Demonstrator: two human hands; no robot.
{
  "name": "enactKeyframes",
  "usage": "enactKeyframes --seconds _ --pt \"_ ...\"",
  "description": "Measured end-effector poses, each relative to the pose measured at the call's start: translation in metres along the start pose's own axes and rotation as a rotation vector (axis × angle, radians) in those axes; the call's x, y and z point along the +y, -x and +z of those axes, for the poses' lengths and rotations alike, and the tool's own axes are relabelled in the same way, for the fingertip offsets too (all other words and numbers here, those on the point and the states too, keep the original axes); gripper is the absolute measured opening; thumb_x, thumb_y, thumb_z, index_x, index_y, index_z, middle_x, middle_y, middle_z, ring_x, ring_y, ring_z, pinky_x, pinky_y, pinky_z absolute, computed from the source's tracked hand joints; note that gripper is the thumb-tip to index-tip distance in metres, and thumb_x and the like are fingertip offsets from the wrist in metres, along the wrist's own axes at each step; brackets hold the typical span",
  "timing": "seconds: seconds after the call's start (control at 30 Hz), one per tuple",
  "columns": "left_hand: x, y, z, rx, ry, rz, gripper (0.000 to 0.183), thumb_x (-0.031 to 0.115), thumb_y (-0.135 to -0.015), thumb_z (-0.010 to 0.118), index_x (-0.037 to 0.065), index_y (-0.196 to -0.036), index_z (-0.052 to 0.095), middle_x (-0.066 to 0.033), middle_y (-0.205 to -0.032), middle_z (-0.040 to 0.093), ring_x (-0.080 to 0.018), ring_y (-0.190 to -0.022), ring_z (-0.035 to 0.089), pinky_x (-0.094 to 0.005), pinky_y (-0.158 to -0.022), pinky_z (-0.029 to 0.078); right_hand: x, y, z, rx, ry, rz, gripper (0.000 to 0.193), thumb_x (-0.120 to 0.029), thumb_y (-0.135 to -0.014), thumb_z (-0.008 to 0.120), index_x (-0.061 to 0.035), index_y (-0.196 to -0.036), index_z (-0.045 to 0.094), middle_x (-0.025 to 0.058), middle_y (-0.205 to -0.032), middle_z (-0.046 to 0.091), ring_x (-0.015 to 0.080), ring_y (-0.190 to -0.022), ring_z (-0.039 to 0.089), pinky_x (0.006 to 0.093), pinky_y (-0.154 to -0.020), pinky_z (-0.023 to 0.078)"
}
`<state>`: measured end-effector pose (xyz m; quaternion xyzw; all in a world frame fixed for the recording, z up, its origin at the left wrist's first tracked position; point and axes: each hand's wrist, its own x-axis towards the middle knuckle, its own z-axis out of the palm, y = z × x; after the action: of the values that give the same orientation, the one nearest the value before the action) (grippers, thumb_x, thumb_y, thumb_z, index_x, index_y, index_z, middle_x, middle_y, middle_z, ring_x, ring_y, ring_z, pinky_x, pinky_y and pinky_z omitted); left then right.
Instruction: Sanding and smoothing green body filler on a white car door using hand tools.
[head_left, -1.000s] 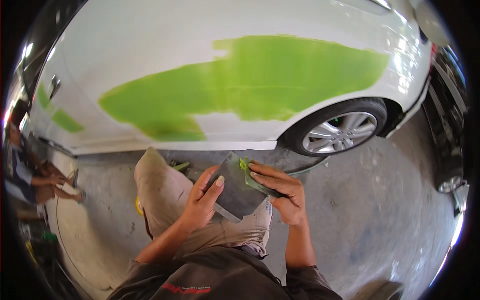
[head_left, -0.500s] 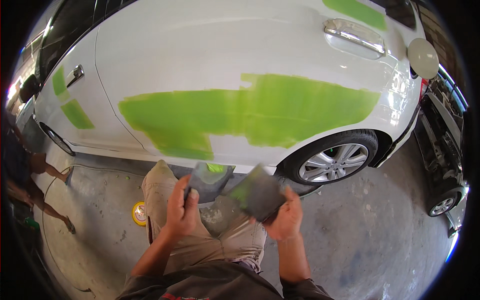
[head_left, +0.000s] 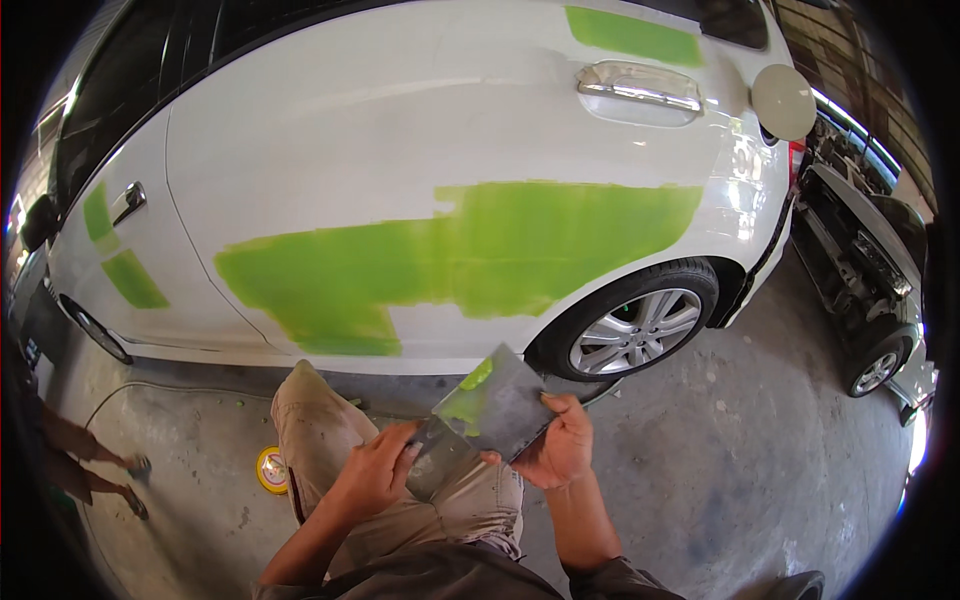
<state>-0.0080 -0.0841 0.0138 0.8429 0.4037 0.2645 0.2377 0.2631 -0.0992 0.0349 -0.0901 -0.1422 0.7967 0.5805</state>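
Note:
Above my lap, my left hand (head_left: 375, 472) is closed on a thin grey putty spreader (head_left: 438, 458). My right hand (head_left: 560, 446) grips a dark grey square plate (head_left: 515, 405), its fingers under it and the thumb along its edge. Bright green putty (head_left: 480, 374) lies along the plate's far left edge, with a thinner smear lower down. The spreader's edge meets or overlaps the plate's near left side; exact contact cannot be made out. Beyond them stands a white car (head_left: 330, 140) with a broad green patch (head_left: 470, 250) across its rear door and side panel.
The rear wheel (head_left: 640, 330) is just ahead on the right. A yellow round tin (head_left: 271, 470) stands beside my left leg, and a hose (head_left: 180, 386) crosses the floor. Another person's legs (head_left: 95, 470) show at far left. A partly dismantled car (head_left: 870, 290) is at right.
My two hands have come together, bringing the spreader against or over the plate. The plate has turned so its putty shows more clearly. The view has shifted, with the car lower and further left.

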Motion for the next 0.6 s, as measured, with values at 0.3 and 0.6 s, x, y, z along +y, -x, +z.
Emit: enactKeyframes --seconds 0.3,0.6 --pt "0.031 -0.031 0.020 0.312 1.351 -0.247 0.038 0.018 -0.113 0.055 0.000 -0.146 0.052 -0.0046 -0.126 0.067 -0.0096 -0.112 0.060 -0.0264 -0.099 0.047 -0.027 -0.007 0.013 -0.479 1.630 -0.766 0.062 -0.021 -0.081 0.054 -0.0036 -0.138 0.072 0.0218 -0.152 0.060 0.0430 -0.142 0.054 0.0530 -0.118 0.040" --pt "0.036 -0.061 0.011 0.318 1.011 -0.105 0.044 0.015 -0.112 0.055 -0.004 -0.151 0.048 -0.0034 -0.128 0.064 -0.0084 -0.111 0.057 -0.0249 -0.098 0.045 -0.058 0.006 0.026 0.027 1.885 -0.780 0.060 -0.010 -0.075 0.054 -0.0023 -0.131 0.073 0.0238 -0.136 0.068 0.0458 -0.119 0.064 0.0501 -0.108 0.049"
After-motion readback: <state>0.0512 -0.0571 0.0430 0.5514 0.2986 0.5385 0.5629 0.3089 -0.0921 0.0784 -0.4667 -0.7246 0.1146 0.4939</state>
